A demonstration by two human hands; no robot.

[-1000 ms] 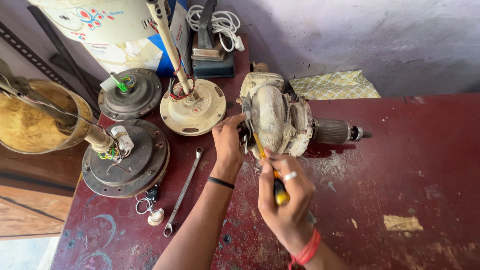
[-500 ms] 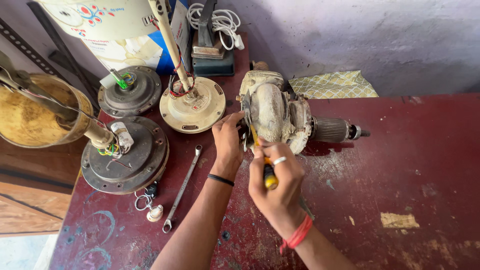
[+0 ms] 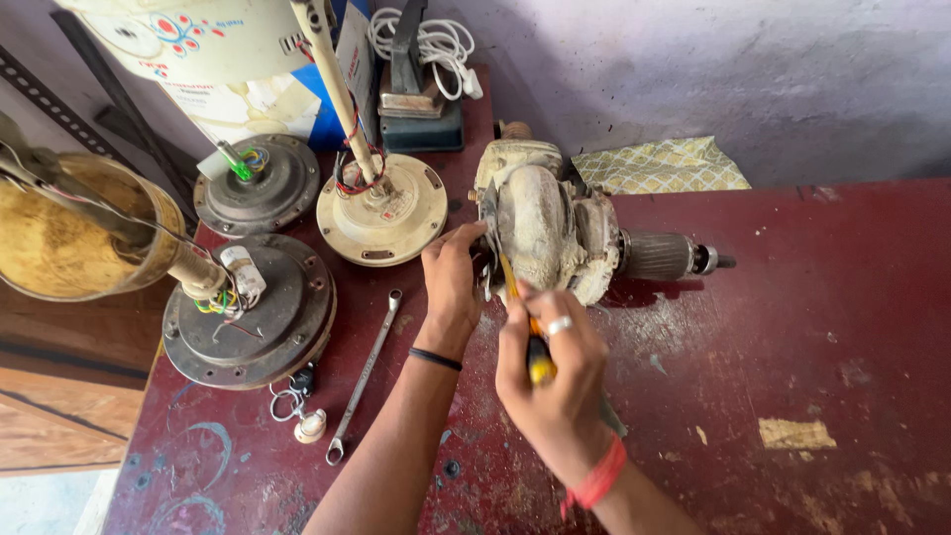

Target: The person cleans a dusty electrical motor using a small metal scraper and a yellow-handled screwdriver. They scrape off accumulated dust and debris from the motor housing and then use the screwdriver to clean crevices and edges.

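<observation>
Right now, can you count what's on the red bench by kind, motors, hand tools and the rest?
Fan motors: 3
Motor being worked on: 1
Screwdriver: 1
Spanner: 1
Cloth: 1
Total: 7

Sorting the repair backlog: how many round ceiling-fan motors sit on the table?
3: dark motor front left, dark motor behind it, cream motor beside the left hand. None seem hidden.
</observation>
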